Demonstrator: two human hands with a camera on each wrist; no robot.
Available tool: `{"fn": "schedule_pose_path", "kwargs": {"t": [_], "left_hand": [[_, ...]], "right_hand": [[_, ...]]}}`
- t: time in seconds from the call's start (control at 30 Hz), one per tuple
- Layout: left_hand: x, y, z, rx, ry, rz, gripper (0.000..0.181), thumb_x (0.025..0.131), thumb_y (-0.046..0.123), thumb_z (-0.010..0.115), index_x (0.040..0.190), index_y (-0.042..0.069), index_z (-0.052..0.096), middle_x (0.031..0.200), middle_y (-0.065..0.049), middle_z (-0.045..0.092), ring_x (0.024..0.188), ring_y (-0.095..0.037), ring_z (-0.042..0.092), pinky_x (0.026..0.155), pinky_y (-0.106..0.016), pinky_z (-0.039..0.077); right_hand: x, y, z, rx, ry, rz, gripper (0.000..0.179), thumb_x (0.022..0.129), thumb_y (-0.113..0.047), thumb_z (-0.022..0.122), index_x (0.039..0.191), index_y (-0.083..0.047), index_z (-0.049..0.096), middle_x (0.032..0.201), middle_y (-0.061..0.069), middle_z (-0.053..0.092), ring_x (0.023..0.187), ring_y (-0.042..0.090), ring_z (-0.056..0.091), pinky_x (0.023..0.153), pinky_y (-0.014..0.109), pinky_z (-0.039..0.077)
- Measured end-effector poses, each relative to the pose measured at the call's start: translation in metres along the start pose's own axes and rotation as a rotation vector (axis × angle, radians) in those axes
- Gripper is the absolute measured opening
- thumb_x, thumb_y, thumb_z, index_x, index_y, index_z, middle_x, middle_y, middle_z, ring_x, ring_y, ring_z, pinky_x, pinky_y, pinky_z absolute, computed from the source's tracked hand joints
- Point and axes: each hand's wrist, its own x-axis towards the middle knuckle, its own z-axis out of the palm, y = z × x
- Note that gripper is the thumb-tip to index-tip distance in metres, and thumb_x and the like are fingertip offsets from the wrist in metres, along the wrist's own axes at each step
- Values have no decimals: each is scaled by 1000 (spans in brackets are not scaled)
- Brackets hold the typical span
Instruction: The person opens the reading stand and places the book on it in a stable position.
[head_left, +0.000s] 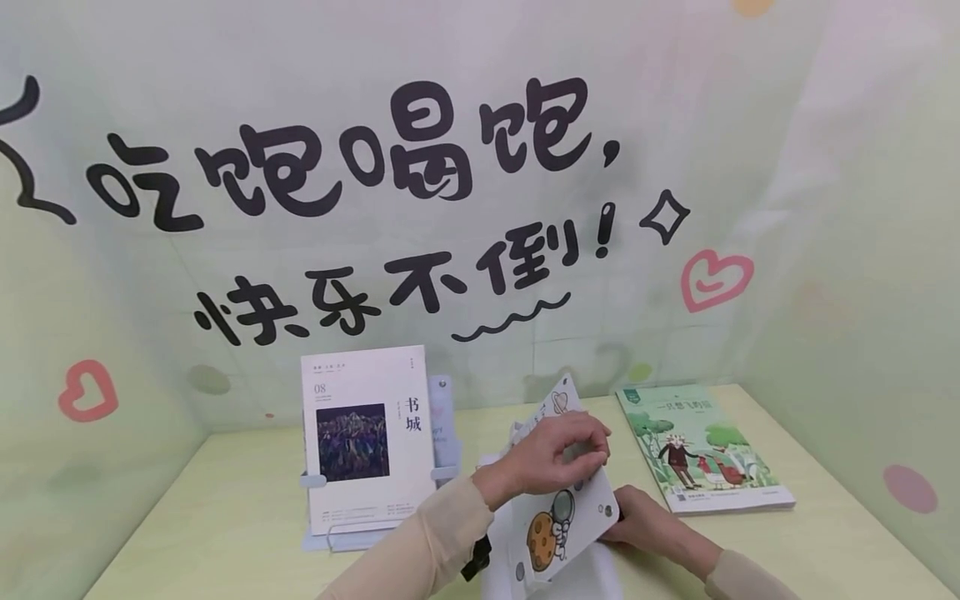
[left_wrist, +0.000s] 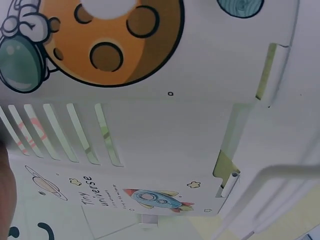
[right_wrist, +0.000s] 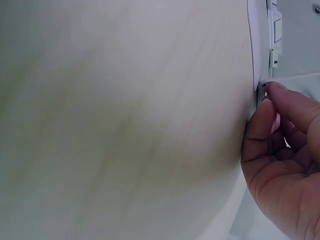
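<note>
A white book stand (head_left: 588,508) with printed cartoon planets and an astronaut stands tilted at the front of the table. My left hand (head_left: 551,454) is across its printed face, fingers bent near the right edge; contact of the fingertips is unclear. In the left wrist view, the stand's orange planet panel (left_wrist: 210,60) and slotted middle (left_wrist: 170,130) fill the picture, with only a sliver of hand at the left. Low on the stand's right side, my right hand (head_left: 648,525) pinches its edge. Thumb and forefinger of this right hand (right_wrist: 285,145) meet at a thin white part.
On the table (head_left: 247,483), a white book (head_left: 367,508) leans on a pale blue stand (head_left: 444,425) at left. A green picture book (head_left: 701,446) lies flat at right. Behind rises a wall (head_left: 480,50) with large black lettering and hearts.
</note>
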Motion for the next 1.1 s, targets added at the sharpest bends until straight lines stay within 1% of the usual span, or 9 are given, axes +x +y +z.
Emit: {"fn": "schedule_pose_path", "kwargs": {"t": [0.2,0.4,0.6,0.73,0.87,0.97,1.1], "left_hand": [[3,-2,4,-8,-5,0,8,92,13,54,86,11,60,93,-1,66,108,-10,57,95,-18,43],[6,-2,5,-29,-12,-16,8,91,13,54,85,11,59,94,-2,66,109,-12,58,95,-18,43],[8,-1,6,-46,-24,-32,8,91,12,55,85,11,59,94,-3,66,109,-13,58,95,-19,43],[6,0,5,-65,-21,-55,8,91,12,54,85,11,59,93,-3,66,109,-16,58,98,-22,43],[0,0,2,-63,6,-78,7,91,13,55,85,11,59,94,-3,66,109,-15,57,98,-25,43],[-2,-1,0,-61,25,-67,7,90,13,55,84,12,58,91,-2,65,108,-15,58,98,-27,43],[0,-4,1,-68,28,-40,7,90,12,56,84,12,58,90,-2,65,106,-14,58,96,-27,44]], "right_hand": [[-4,1,0,16,-5,27,13,84,-8,68,94,0,69,74,-2,66,58,-1,48,53,17,40],[-7,3,-1,12,5,13,12,84,-9,67,92,0,69,71,-4,64,57,-2,47,52,17,40],[-9,3,-2,0,8,10,14,84,-10,68,93,0,69,74,-3,66,59,-2,48,54,17,40],[-8,3,-1,-12,7,-1,14,84,-10,68,93,0,69,75,-3,66,61,-3,47,56,17,40],[-3,3,1,-23,8,-7,12,82,-10,69,91,-2,70,72,-6,65,60,-3,45,55,16,37],[0,1,2,-28,12,-7,11,82,-9,69,90,-2,70,70,-8,63,58,-3,44,54,15,36],[-1,-2,2,-14,18,22,11,83,-7,68,92,-1,69,69,-6,61,56,-2,44,52,15,36]]}}
